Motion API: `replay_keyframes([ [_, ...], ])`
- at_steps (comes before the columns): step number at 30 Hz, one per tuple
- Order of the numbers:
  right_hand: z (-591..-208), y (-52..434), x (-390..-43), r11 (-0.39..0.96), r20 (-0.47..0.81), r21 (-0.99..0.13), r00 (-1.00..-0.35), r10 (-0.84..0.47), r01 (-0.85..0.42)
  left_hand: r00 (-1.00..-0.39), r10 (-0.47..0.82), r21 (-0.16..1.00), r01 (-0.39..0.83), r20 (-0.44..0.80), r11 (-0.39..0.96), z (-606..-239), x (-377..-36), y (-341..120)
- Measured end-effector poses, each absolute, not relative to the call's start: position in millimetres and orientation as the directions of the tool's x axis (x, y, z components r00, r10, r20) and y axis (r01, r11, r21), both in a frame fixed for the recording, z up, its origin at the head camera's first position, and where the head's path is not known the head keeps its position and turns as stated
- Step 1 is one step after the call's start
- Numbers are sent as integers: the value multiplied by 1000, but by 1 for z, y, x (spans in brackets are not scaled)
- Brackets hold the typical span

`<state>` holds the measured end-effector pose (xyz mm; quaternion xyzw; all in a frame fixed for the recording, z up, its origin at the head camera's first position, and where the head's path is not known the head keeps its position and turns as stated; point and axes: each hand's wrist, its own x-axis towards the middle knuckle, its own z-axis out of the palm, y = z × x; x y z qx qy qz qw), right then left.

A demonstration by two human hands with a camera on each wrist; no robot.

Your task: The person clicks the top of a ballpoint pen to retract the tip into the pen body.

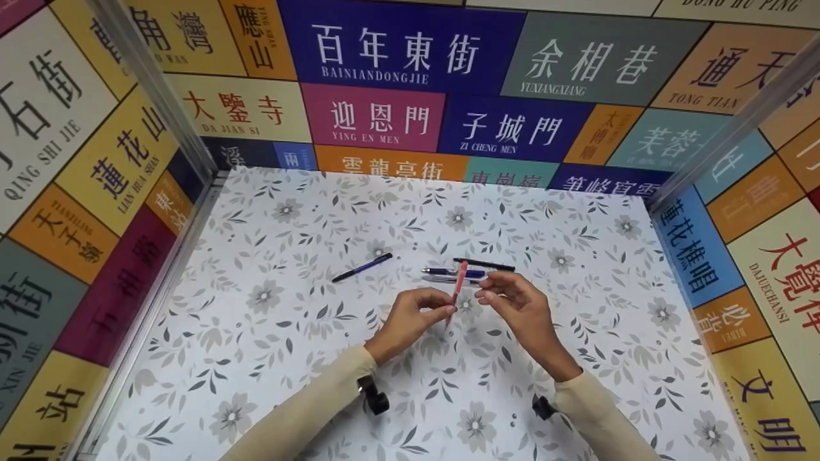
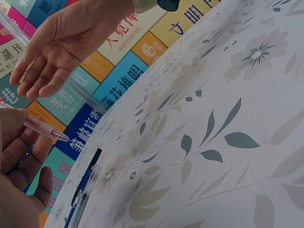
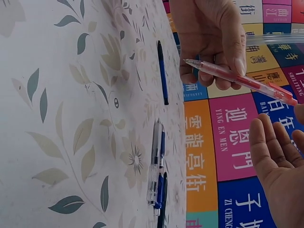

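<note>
A red click pen with a clear barrel [image 3: 237,80] is pinched between the thumb and fingers of my left hand [image 1: 416,314]. Its metal tip points down toward me in the head view, and its red clicker end [image 1: 463,267] points up and away. My right hand [image 1: 520,308] is held just right of the pen, fingers loosely bent and apart. In the right wrist view, the right fingers [image 3: 273,149] stretch out below the pen, and the thumb is partly cut off by the frame edge close to the clicker end.
Beyond the hands, a blue-and-white pen [image 1: 442,272], a clear pen [image 1: 439,279] and a black pen [image 1: 493,264] lie close together on the floral tabletop [image 1: 307,397]. A dark blue pen [image 1: 362,267] lies apart to the left. Sign-patterned panels [image 1: 378,121] enclose the table.
</note>
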<state>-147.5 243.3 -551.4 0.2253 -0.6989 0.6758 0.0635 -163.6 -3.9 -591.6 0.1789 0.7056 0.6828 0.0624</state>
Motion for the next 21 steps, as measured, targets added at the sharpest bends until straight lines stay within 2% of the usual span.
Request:
replay_keyframes([
  [21, -545, 224, -147, 4, 379, -920, -895, -236, -391, -923, 343, 985, 171, 173, -37, -589, -158, 5],
])
